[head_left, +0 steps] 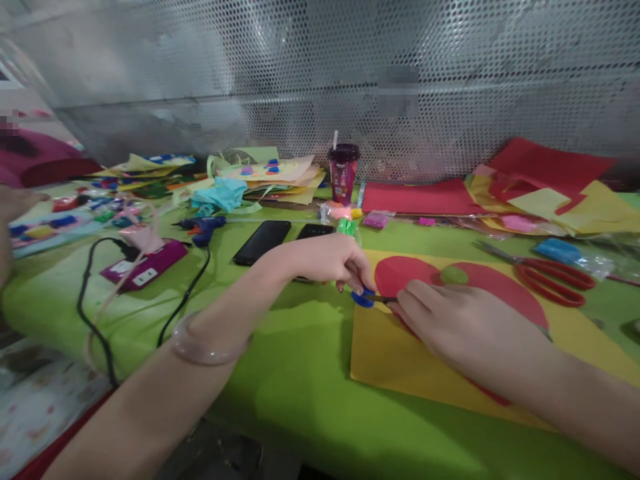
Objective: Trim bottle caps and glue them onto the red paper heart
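My left hand (335, 261) reaches over the left edge of a yellow sheet (395, 363), its fingers closed on a small blue lump (363, 299) that looks like modelling clay. In my right hand (450, 320) is a thin dark tool (383, 299) with a narrow, blade-like end. That end touches the blue lump; most of the tool is hidden by my fingers. Beneath my right hand lies a red heart-shaped paper (510, 293) on the yellow sheet. A flat round green piece (454, 275) rests on the heart near its top.
Red-handled scissors (555, 280) lie at right. Two phones (263, 241) (315, 231), a blue glue gun (207, 230) and a purple power strip (145, 265) with cables are at left. Behind stand a lidded cup (343, 175), coloured papers (420, 198) and a perforated metal panel (310, 80). Another person's arm (5, 233) shows far left.
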The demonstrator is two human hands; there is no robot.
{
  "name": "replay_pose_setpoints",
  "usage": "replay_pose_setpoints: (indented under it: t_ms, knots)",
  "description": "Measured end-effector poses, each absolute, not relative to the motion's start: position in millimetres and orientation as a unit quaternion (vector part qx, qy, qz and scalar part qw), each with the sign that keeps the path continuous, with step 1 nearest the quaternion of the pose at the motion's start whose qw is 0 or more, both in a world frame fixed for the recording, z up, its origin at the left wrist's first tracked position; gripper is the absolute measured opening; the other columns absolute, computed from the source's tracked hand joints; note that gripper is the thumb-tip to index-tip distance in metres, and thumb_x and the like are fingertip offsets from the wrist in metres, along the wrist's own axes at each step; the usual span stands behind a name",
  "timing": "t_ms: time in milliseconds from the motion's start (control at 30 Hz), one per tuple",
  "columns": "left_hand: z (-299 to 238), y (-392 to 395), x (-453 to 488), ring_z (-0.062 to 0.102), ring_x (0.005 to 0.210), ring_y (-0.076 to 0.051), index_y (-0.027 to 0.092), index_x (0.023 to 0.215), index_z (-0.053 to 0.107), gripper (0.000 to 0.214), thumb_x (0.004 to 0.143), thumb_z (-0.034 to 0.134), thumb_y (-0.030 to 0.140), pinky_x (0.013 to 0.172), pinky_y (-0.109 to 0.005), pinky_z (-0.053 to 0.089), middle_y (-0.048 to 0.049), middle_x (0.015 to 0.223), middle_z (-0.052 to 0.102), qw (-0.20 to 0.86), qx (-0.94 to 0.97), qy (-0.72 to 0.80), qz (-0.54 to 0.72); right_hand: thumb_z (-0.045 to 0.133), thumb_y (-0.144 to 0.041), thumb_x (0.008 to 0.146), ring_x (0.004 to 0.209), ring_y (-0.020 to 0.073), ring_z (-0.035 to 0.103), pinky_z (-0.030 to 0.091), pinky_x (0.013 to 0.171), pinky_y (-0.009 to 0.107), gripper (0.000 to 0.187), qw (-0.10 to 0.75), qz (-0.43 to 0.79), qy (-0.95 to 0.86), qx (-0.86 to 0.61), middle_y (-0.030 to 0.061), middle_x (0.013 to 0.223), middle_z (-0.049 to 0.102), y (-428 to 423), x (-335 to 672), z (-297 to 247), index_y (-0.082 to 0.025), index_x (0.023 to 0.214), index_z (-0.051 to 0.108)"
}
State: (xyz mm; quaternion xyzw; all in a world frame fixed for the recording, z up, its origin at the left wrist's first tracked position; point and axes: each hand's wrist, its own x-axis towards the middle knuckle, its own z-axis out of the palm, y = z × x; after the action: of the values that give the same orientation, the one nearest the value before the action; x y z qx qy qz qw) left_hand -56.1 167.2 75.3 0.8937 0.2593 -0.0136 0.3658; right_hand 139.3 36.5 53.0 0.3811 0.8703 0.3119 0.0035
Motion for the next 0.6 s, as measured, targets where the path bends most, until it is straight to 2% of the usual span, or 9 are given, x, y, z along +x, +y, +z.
replay_pose_setpoints:
  t_ms: [200, 333, 433, 600]
  knots:
    - [74.3, 168.1, -56.2, 0.065, 0.068, -0.011, 0.020, 0.096, 0.075, 0.029, 0.074, 0.059, 0.009, 0.057, -0.018, 0.045, -0.0019, 0.086, 0.076, 0.372, 0.896, 0.241, -0.017, 0.046, 0.004, 0.063, 0.044, 0.0145, 0.040, 0.012, 0.048, 0.032, 0.024, 0.045, 0.326, 0.866, 0.377, 0.0014, 0.065, 0.051, 35.7, 141.1, 52.9, -0.018, 0.072, 0.051]
    - [73.2, 169.1, -56.3, 0.060, 0.058, -0.008, 0.019, 0.095, 0.076, 0.029, 0.074, 0.059, 0.009, 0.051, -0.017, 0.043, -0.0020, 0.082, 0.075, 0.383, 0.893, 0.237, -0.011, 0.045, 0.004, 0.066, 0.046, 0.0148, 0.044, 0.013, 0.046, 0.031, 0.025, 0.049, 0.312, 0.871, 0.377, 0.0007, 0.066, 0.050, 34.9, 144.6, 51.4, -0.018, 0.075, 0.050]
    - [73.9, 168.5, -55.9, 0.058, 0.054, -0.008, 0.020, 0.095, 0.076, 0.030, 0.074, 0.058, 0.009, 0.047, -0.017, 0.040, -0.0020, 0.077, 0.074, 0.377, 0.893, 0.245, -0.021, 0.046, 0.005, 0.062, 0.045, 0.0146, 0.045, 0.015, 0.045, 0.030, 0.027, 0.046, 0.305, 0.871, 0.382, 0.0006, 0.067, 0.050, 35.0, 139.8, 50.5, -0.018, 0.075, 0.050]
    - [72.7, 169.4, -55.9, 0.063, 0.065, -0.010, 0.020, 0.094, 0.076, 0.029, 0.074, 0.058, 0.009, 0.056, -0.017, 0.043, -0.0020, 0.081, 0.075, 0.366, 0.897, 0.248, -0.013, 0.048, 0.006, 0.055, 0.043, 0.0136, 0.045, 0.013, 0.044, 0.030, 0.029, 0.062, 0.333, 0.851, 0.401, 0.0013, 0.066, 0.053, 33.8, 130.2, 50.2, -0.017, 0.072, 0.050]
